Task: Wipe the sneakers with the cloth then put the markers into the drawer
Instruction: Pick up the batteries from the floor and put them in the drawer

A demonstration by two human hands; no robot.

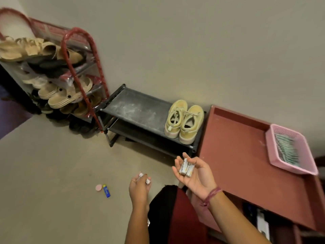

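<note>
- Head view: my right hand [195,175] lies palm up, fingers loosely cupped, cradling two short white cylinders [186,167] side by side; they read as stubby markers, though the print is too blurred to be sure.
- My left hand [139,186] is turned knuckles-up, its fingers curled round more white pieces [144,178], whose ends poke out.
- I judge these light, rigid and smooth, so they may roll off an open palm; closing the fingers across their middles is the safer hold.
- The yellow sneakers [183,121] stand as a pair on the black shoe bench [137,107], beyond both hands and nearer my right.
- A blue marker [106,190] and a pink cap [98,187] lie on the floor, left of my left hand.
- The red cabinet [237,155] carrying a pink basket [307,155] stands right of the bench; I cannot make out the drawer or a cloth.
</note>
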